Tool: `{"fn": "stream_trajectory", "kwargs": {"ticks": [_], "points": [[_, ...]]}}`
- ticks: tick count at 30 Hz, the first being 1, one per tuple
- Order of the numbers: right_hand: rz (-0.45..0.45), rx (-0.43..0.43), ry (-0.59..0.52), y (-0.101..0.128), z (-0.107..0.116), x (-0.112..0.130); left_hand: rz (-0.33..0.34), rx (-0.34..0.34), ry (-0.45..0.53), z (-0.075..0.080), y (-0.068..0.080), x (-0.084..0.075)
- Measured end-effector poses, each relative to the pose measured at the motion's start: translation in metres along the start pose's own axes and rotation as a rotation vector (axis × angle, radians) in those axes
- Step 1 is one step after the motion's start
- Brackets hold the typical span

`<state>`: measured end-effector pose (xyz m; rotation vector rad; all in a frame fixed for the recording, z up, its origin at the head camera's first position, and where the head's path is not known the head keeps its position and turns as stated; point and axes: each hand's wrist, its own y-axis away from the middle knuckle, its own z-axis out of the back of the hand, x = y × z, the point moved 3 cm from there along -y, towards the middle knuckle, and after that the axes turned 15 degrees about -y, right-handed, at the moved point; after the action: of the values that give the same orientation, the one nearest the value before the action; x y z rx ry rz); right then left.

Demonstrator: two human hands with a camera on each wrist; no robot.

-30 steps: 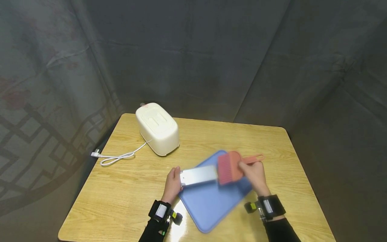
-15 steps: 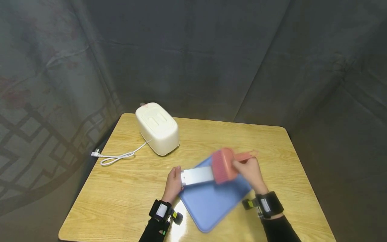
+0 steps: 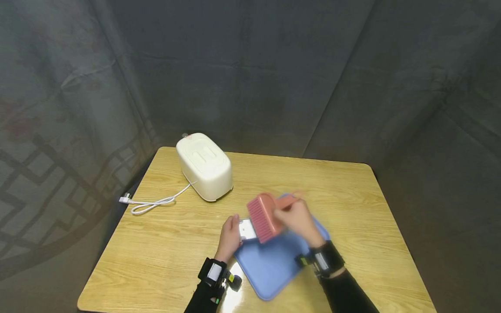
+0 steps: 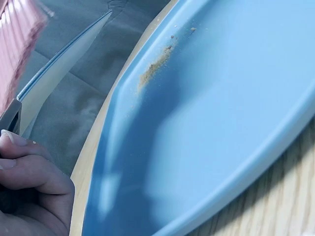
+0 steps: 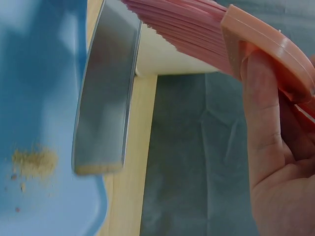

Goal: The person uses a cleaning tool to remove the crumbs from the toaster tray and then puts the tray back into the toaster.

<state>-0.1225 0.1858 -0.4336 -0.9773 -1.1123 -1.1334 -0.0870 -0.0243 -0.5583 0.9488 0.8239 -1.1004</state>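
Hands meet over the blue tray (image 3: 274, 269) in the lower middle of the head view. The left hand (image 3: 230, 237) curls its fingers round the near end of a flat metal plate (image 3: 247, 229), pinching it so that the plate slopes over the tray's left edge; held that way, whatever comes off it should land in the tray. The right hand (image 3: 295, 217) grips the pink brush (image 3: 263, 216) by its back and handle, thumb along the plastic, with the bristles laid on the plate close to the left hand. The brush covers most of the plate in the head view.

From the right wrist view the plate (image 5: 106, 93) shows as a grey strip with pale crumbs clinging to its lower end, and a small heap of brown crumbs (image 5: 32, 162) lies on the tray just beneath it. The left wrist view shows another streak of crumbs (image 4: 155, 66) near the tray's rim, which suggests the tray sits there to catch them.

Further up and to the left on the wooden table (image 3: 372, 204) stands a white toaster (image 3: 204, 165), well apart from the tray, its white cord (image 3: 154, 203) trailing to the table's left edge. Dark cloth hangs behind and beside the table. Nothing stands between the hands and the tray.
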Motion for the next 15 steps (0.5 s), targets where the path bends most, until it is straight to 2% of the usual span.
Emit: {"fn": "stream_trajectory", "kwargs": {"ticks": [4,10,15], "points": [[-0.006,-0.006,0.018,-0.002,-0.009,-0.002,-0.007,0.003,0.01,0.0,0.0,-0.001],[0.047,-0.003,-0.001,-0.002,-0.019,-0.002,-0.013,0.005,0.006,0.0,0.0,-0.002],[0.013,-0.011,-0.029,0.001,-0.023,-0.008,-0.016,0.003,0.01,0.0,0.0,-0.001]]}}
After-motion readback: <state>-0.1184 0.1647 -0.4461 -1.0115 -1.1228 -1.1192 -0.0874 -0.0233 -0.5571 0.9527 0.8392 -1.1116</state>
